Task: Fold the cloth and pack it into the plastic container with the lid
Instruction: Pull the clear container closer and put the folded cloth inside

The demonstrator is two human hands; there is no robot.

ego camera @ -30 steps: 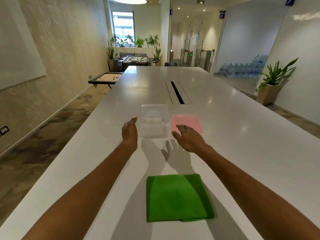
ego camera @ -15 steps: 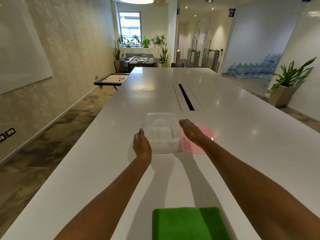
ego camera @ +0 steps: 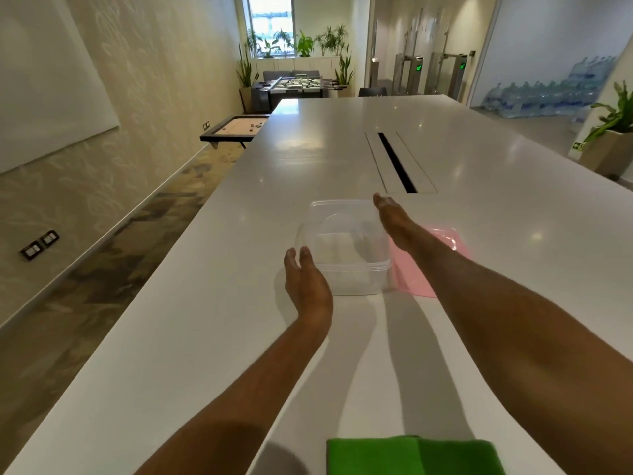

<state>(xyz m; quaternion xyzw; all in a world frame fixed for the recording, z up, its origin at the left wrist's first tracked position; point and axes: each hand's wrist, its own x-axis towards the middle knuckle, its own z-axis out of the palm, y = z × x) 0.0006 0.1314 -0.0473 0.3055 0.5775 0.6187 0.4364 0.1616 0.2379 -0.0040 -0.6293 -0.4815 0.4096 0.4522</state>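
A clear plastic container (ego camera: 356, 281) stands uncovered on the white table (ego camera: 212, 303), at mid-distance. Its pink lid (ego camera: 411, 281) lies flat on the table right beside it, partly under my right forearm. My left hand (ego camera: 308, 286) is flat against the container's near left wall, fingers straight. My right hand (ego camera: 394, 221) stretches along the container's right rim, with the fingertips at the far right corner. Neither hand closes around anything. The folded green cloth (ego camera: 411, 455) lies at the bottom edge of the view, cut off by the frame.
A black cable slot (ego camera: 397, 162) runs down the table's middle beyond the container. The table's left edge drops to the floor. A potted plant (ego camera: 613, 132) stands at the far right, and game tables stand at the room's far end.
Both hands reached forward from above the cloth to the container's two sides; the right hand slid further along its right rim. The view tilted up, so the cloth dropped to the bottom edge.
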